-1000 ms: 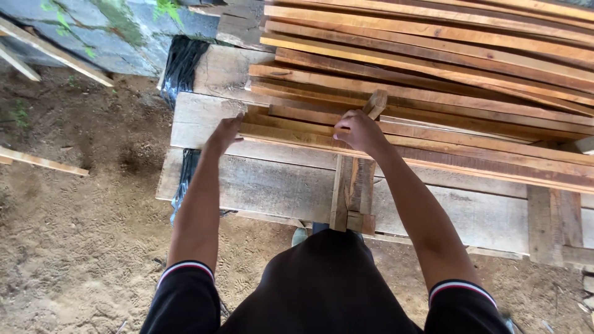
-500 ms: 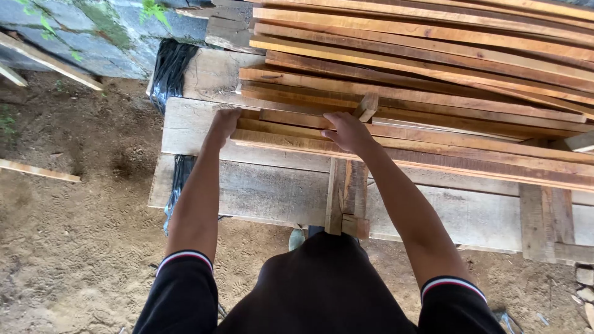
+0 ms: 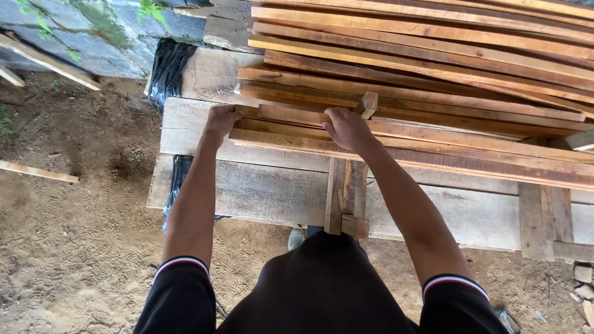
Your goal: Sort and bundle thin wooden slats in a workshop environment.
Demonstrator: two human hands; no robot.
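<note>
A stack of long reddish-brown wooden slats [image 3: 433, 80] lies across a bench of wide grey planks [image 3: 260, 192]. My left hand [image 3: 221, 119] grips the near left end of a slat at the front of the stack. About a hand's width to the right, my right hand [image 3: 346, 128] is closed over the same front slats [image 3: 445, 154], beside a short upright wooden block [image 3: 367, 104]. Both arms reach forward from my black short sleeves with striped cuffs.
A narrow cross-piece [image 3: 344, 198] runs under the stack toward me. Black plastic sheeting [image 3: 168, 68] hangs at the bench's left end. Sandy ground [image 3: 74, 235] lies to the left, with loose sticks [image 3: 37, 171] and a stone wall [image 3: 93, 31] behind.
The view has shifted slightly; both hands stay on the front slats, with the right hand closing further over them.
</note>
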